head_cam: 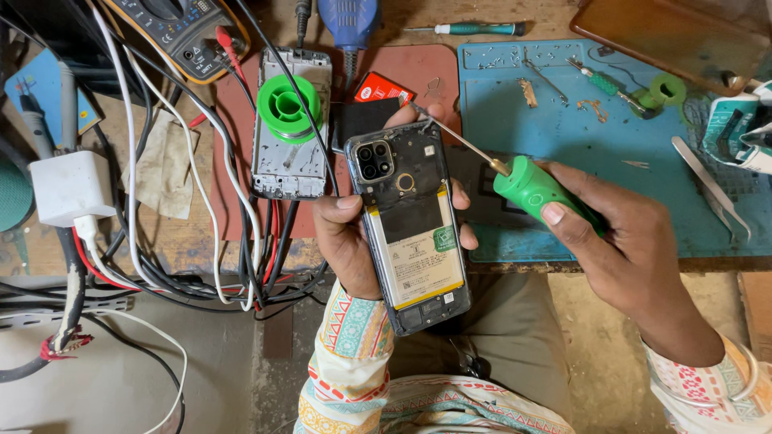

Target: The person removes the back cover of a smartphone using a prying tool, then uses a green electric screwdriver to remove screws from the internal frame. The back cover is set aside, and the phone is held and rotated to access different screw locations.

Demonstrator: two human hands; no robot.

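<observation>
My left hand holds an opened smartphone from below, back cover off, with its camera block at the top left and a white and yellow battery showing. My right hand grips a green-handled screwdriver. Its thin shaft runs up and left, and the tip rests at the phone's top right corner, near my left fingertips.
A bare phone frame with a green solder spool on it lies to the left, among tangled cables. A white charger and a multimeter are at the left. A blue work mat holds tweezers and a small screwdriver.
</observation>
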